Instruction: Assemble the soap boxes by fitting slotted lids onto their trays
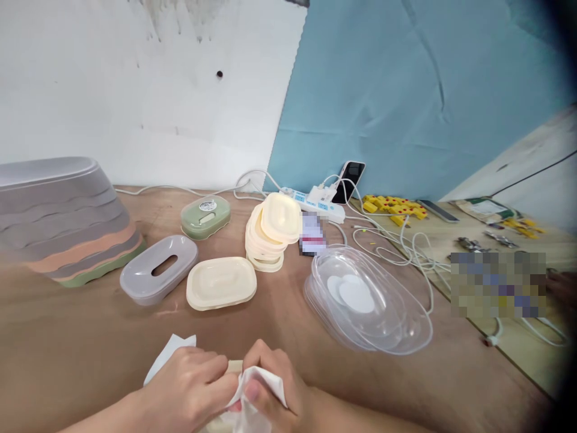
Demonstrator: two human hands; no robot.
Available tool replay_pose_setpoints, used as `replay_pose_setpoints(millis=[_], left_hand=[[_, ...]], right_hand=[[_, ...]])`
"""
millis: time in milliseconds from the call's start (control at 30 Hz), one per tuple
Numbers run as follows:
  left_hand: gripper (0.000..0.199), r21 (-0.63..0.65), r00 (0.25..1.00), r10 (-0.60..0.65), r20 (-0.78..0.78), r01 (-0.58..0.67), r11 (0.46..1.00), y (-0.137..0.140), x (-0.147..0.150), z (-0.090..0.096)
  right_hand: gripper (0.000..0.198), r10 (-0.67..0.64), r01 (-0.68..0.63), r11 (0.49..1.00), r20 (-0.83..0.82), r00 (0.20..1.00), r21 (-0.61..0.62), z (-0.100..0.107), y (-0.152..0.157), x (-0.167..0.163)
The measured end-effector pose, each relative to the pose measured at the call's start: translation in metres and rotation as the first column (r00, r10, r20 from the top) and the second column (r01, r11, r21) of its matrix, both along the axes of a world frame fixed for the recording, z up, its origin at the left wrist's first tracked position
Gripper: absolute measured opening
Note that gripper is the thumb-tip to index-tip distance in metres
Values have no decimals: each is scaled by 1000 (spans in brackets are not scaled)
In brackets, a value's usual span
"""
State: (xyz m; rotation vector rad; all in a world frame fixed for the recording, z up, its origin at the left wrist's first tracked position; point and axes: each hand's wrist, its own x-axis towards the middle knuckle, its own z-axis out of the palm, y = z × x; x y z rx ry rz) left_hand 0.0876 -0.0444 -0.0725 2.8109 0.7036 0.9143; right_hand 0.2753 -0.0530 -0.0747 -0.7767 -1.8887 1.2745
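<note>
Head view shows, at the bottom edge, a white cloth (pixel 252 394) pressed between both hands, over a cream lid (pixel 233 365) of which only a small strip is seen. The left hand (pixel 187 391) is curled, its fingertips closed on the cloth. The right hand (pixel 274 385) is closed too, thumb and fingers pinching a fold of the cloth. No writing can be read on the cloth or the lid.

Beyond the cloth, a second cream lid (pixel 220 282) lies flat on the wooden table (pixel 67 337). Just left of this one lies a grey lid (pixel 157 269) with an oval slot. Behind them stands a green box (pixel 205 216) with a round label; its text is too small to read. Right of the green box, a leaning stack of cream lids (pixel 270 231). Right of the cloth and further back, a stack of clear covers (pixel 367 300) with white round stickers. Far left of the cloth, a stack of tubs (pixel 63 219) upside down. At the wall, a power strip (pixel 313 201) with cables, and a phone (pixel 349 180) leaning on the blue sheet.
</note>
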Motion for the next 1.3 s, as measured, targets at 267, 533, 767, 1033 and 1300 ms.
replay_pose_setpoints(millis=[267, 533, 767, 1033, 1300], left_hand=[[42, -4, 995, 39, 90, -39, 999, -1, -4, -6], [30, -23, 992, 66, 105, -64, 998, -5, -3, 0], [21, 118, 989, 44, 143, -62, 991, 5, -11, 2], [23, 138, 977, 114, 182, -140, 980, 24, -24, 22], [17, -618, 872, 389, 298, -134, 775, 12, -7, 51]], right_hand=[[49, 20, -22, 999, 45, 999, 47, 0, 2, -4], [16, 35, -105, 967, 286, 958, 234, -2, -1, 4], [40, -186, 147, 973, 228, 956, 176, 5, -3, 3], [51, -252, 253, 887, -54, 966, 386, 27, 3, 7], [24, -436, 415, 780, -68, 897, 469, 50, 0, -11]])
